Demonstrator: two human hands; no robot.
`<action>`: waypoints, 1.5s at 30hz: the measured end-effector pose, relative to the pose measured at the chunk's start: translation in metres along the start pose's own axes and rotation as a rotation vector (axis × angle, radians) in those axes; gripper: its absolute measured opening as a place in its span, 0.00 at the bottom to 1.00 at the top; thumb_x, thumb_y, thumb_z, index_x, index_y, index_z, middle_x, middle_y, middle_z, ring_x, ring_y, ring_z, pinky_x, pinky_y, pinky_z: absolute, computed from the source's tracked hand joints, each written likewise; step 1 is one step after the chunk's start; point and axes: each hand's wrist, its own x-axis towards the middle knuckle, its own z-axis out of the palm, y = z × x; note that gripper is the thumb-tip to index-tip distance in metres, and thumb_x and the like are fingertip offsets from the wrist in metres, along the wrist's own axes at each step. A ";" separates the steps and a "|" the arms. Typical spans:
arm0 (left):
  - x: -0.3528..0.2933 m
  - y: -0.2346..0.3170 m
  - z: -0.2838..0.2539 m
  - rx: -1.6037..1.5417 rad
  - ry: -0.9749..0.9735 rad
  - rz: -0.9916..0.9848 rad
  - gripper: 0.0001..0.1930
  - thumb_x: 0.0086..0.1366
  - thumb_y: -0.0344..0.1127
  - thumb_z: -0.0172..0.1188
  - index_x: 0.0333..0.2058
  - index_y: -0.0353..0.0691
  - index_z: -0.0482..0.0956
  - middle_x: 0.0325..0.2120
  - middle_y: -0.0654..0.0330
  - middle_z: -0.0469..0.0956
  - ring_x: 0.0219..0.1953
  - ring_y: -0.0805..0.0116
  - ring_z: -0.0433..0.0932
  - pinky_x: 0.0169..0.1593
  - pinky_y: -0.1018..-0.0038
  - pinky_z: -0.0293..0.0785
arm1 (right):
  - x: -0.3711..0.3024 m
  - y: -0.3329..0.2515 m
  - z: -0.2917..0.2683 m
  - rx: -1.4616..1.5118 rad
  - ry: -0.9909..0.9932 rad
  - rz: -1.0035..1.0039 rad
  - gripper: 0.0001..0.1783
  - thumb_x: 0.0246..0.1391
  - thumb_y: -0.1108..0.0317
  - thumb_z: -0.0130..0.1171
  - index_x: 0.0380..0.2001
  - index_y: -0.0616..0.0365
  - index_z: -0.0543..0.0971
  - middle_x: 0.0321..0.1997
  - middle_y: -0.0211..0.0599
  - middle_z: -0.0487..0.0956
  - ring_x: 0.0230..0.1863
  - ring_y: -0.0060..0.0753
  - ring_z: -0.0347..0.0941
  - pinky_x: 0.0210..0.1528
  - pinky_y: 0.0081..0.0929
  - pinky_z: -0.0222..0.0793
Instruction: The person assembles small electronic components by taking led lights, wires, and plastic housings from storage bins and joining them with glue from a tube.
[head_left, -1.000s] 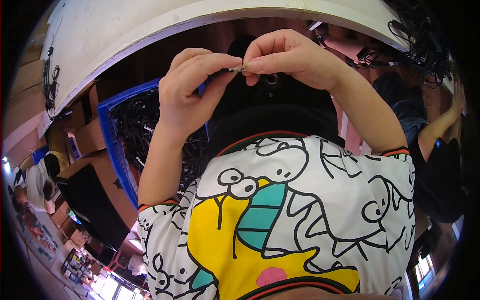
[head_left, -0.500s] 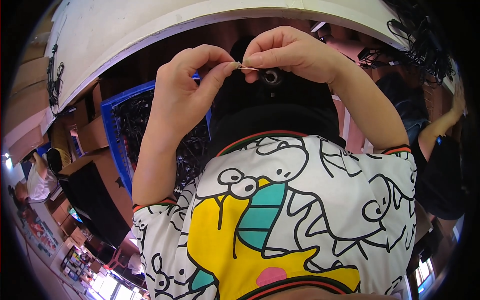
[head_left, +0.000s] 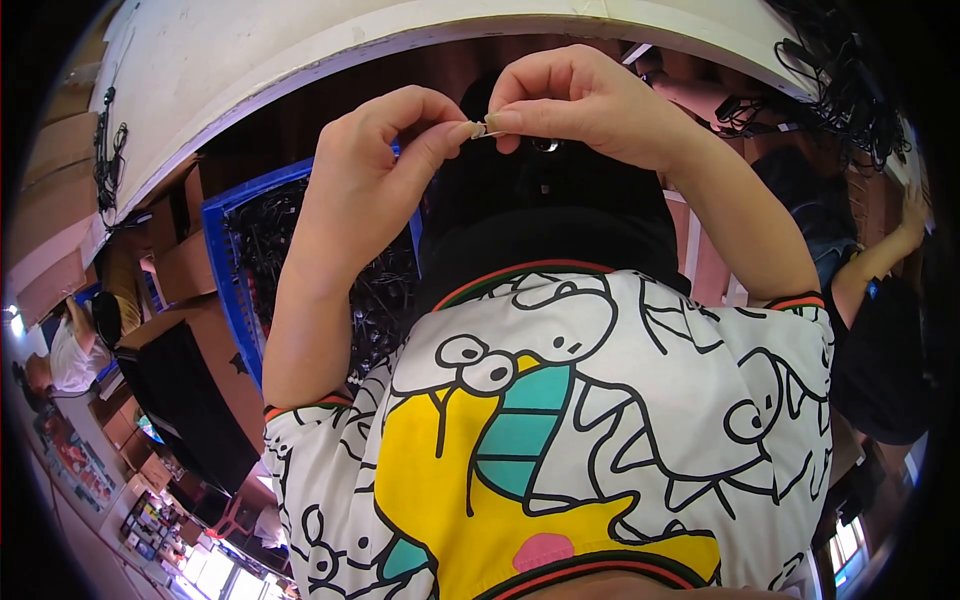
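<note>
Above my dark-clad lap, both hands meet at a tiny pale piece with thin wire-like strands (head_left: 484, 130); it is too small to name its kind surely. My left hand (head_left: 385, 165) pinches one end between thumb and forefinger. From the other side, my right hand (head_left: 575, 105) grips the strands in a thumb-and-finger pinch, its remaining fingers curled. Just under the right fingertips shows a shiny round piece (head_left: 545, 145) against the black cloth, mostly covered by the hand.
A blue crate (head_left: 225, 270) of black cables stands beside my left arm. The white table edge (head_left: 400, 45) curves ahead, with black cables (head_left: 850, 100) heaped at its right and a cord (head_left: 108, 170) at its left. Another person's arm (head_left: 885, 260) is at right; cardboard boxes (head_left: 190, 270) stand left.
My right hand has risen slightly, and its fingers now cover more of the shiny round piece. The strands between the hands show less; a small pale bit is visible at the fingertips.
</note>
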 end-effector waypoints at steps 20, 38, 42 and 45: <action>0.007 -0.010 -0.005 -0.593 -0.296 -0.220 0.06 0.56 0.31 0.56 0.28 0.33 0.75 0.23 0.66 0.73 0.26 0.81 0.70 0.31 0.87 0.65 | 0.002 -0.007 -0.001 0.123 -0.122 0.031 0.10 0.50 0.64 0.53 0.28 0.60 0.74 0.25 0.27 0.74 0.31 0.14 0.70 0.34 0.10 0.61; 0.001 -0.020 0.022 -0.676 -0.010 -0.192 0.08 0.54 0.33 0.59 0.28 0.34 0.76 0.22 0.66 0.74 0.25 0.82 0.70 0.29 0.88 0.64 | -0.004 0.016 0.016 0.038 0.305 -0.272 0.07 0.48 0.71 0.54 0.30 0.63 0.74 0.27 0.27 0.74 0.30 0.14 0.68 0.33 0.12 0.64; -0.003 -0.021 0.030 -0.768 0.073 -0.188 0.07 0.54 0.32 0.59 0.28 0.34 0.76 0.22 0.66 0.74 0.25 0.83 0.69 0.30 0.88 0.63 | -0.010 0.021 0.023 -0.061 0.374 -0.341 0.06 0.48 0.72 0.55 0.30 0.63 0.74 0.27 0.28 0.74 0.30 0.14 0.69 0.33 0.13 0.65; -0.005 -0.017 0.034 -0.839 0.134 -0.212 0.06 0.54 0.31 0.59 0.28 0.35 0.76 0.21 0.66 0.73 0.25 0.83 0.69 0.30 0.88 0.62 | -0.013 0.025 0.034 -0.075 0.530 -0.442 0.06 0.46 0.75 0.55 0.30 0.63 0.74 0.27 0.30 0.75 0.29 0.16 0.71 0.32 0.14 0.66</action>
